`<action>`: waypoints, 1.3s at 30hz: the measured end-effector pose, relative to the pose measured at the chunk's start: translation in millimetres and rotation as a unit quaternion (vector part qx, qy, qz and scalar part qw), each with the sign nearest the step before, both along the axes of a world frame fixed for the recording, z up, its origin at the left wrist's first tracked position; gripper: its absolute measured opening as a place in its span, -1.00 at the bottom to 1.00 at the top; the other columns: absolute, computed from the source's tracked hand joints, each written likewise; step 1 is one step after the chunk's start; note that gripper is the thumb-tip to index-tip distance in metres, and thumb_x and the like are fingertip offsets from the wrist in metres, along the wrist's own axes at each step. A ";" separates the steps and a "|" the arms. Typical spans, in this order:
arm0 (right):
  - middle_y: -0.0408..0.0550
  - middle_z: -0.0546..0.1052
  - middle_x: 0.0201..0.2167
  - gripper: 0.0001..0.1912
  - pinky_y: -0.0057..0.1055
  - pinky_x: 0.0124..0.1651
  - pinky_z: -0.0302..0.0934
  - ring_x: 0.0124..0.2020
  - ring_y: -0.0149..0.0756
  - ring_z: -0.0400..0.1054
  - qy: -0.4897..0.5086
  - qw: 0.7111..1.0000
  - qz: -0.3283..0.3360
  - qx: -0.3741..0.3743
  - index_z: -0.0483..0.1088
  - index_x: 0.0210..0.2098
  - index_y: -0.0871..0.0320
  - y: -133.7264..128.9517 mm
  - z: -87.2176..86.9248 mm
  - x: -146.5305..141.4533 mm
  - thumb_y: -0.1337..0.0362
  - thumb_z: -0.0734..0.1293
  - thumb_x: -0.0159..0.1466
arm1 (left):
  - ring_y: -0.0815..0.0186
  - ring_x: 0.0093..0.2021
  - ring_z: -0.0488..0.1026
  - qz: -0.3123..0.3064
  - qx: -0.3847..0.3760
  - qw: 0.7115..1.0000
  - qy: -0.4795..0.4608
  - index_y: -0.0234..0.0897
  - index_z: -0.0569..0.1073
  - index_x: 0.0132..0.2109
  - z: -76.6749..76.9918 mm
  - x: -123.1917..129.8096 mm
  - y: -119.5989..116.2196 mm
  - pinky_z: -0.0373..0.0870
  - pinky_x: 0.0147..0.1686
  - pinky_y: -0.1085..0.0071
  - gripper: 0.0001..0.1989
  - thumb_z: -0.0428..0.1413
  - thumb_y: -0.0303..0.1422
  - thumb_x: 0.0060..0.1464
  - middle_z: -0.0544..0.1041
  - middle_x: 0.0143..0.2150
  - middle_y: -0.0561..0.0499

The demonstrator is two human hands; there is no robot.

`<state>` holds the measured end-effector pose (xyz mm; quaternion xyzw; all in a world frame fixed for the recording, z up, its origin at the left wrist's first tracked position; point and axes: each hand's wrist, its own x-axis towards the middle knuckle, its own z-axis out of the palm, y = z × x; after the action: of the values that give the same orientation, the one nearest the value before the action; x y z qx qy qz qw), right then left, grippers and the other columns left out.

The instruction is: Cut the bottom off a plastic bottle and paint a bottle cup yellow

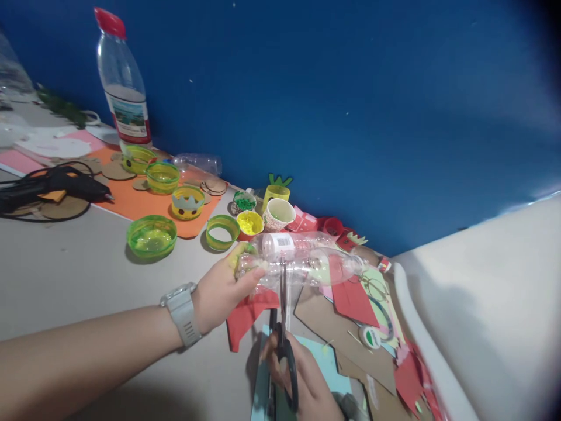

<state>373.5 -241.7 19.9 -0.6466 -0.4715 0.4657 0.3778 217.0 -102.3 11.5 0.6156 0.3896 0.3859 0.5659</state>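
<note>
My left hand [223, 286], with a grey watch on the wrist, is closed around the base end of a clear plastic bottle [315, 267] lying sideways. The neck of this bottle points right. My right hand [302, 374] grips black-handled scissors [288, 365] from below, fingers through the loops. Their blades point away from me and meet the bottle's side near its middle; whether they have cut into it I cannot tell. Just behind lies a second clear bottle [302, 244] with a white barcode label. Under the left hand is a red paper piece [252, 313].
Green and yellow painted plastic rings and a green cup bottom [151, 237] stand at left. Further left lie a black glue gun [65, 184] and a tall red-capped bottle [125, 93]. Paint cups [249, 222] stand by the blue wall [328, 105]. Cardboard [346, 333] and paper scraps cover the right.
</note>
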 end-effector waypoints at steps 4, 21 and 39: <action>0.00 0.49 -0.38 -0.35 -0.33 -0.18 0.36 -0.33 -0.21 0.38 -0.019 1.000 -0.017 -0.013 0.52 -0.19 0.16 0.6 -0.1 -1.9 -0.30 0.19 0.26 | 0.08 -0.02 0.50 0.006 0.001 1.000 0.002 -0.19 0.32 0.17 -0.6 0.1 0.3 0.34 0.09 0.12 -0.51 0.05 -0.03 0.21 0.59 -0.04 -0.05; -0.01 0.48 -0.41 -0.29 -0.22 -0.10 0.31 -0.35 -0.17 0.34 -0.124 0.992 0.022 -0.009 0.52 -0.20 0.12 2.5 1.0 3.2 -0.34 0.08 0.28 | 0.17 0.05 0.47 0.007 0.047 0.997 -0.056 -0.20 0.34 0.10 3.4 -0.6 0.4 0.32 0.14 0.22 -0.64 0.02 -0.13 0.26 0.56 0.04 -0.03; -0.12 0.33 -0.55 -0.37 -0.39 -0.36 0.28 -0.46 -0.25 0.25 -0.119 0.991 0.062 -0.022 0.46 -0.33 0.13 3.5 -2.6 10.0 -0.26 0.07 0.33 | 0.14 0.17 0.41 0.032 0.057 0.995 -0.081 -0.16 0.32 0.13 4.8 1.7 2.3 0.26 0.25 0.13 -0.68 0.00 -0.24 0.27 0.50 0.15 -0.03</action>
<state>383.5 -238.1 17.3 -0.6750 -0.5418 0.4188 0.2748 218.7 -100.0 16.3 0.6008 0.3395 0.4743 0.5466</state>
